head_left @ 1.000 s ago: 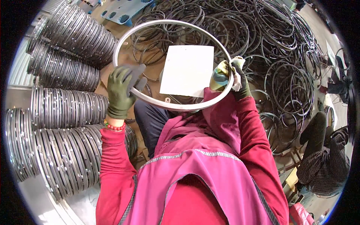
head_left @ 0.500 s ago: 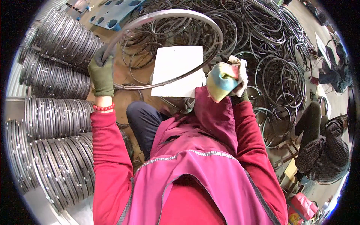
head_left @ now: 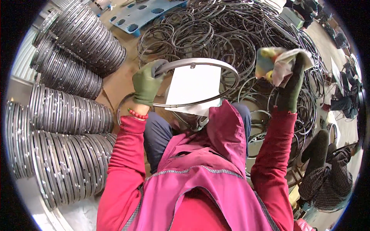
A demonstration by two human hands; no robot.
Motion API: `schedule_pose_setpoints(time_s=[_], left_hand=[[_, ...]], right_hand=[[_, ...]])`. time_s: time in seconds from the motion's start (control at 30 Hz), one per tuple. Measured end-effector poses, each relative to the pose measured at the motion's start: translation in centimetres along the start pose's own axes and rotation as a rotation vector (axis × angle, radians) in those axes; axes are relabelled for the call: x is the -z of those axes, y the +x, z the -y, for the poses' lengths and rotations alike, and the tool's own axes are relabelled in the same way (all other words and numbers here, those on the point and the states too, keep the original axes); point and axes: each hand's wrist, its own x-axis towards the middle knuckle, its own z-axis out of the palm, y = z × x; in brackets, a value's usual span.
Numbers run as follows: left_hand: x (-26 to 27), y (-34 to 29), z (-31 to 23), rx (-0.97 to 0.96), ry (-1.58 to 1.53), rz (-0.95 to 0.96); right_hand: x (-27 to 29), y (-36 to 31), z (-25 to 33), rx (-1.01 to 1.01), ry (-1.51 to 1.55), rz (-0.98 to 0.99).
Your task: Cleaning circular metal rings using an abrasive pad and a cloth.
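Observation:
My left hand (head_left: 148, 82), in a green glove with dark fingers, grips a grey wheel rim (head_left: 206, 61) by its left side. The rim is held up tilted in front of me, over a white board (head_left: 194, 86) by my knees. Out to the right, my right hand (head_left: 290, 82), gloved too, is raised and closed on a crumpled multicoloured cloth (head_left: 283, 63). The cloth is apart from the rim, and its edges are smeared by motion. It hides part of my right fingers.
Long stacks of rims (head_left: 73, 111) line the left side. A big heap of loose rims (head_left: 192, 32) spreads ahead and to the right. Behind stands a blue plastic pallet (head_left: 148, 13). At the right edge sits another person in dark patterned clothing (head_left: 327, 177).
My right hand has swung right and away from the rim with the cloth. My left hand has moved right, bringing the rim closer in front of me.

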Motion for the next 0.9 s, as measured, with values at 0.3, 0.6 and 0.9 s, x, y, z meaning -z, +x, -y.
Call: schedule_pose_setpoints(time_s=[0.3,0.6,0.9], left_hand=[[-1.2,0.6,0.0,0.047,-0.165,0.001],[-1.2,0.7,-0.6,-0.084,-0.041,-0.019],[-0.6,2.5,-2.4,-0.149,0.042,0.153]], right_hand=[[-10.1,-1.8,-1.8,0.036,-0.514,0.382],[-10.9,-2.3,-7.3,0.392,-0.980,0.756],[-15.1,-5.2,-8.8,0.295,-1.513,0.798]])
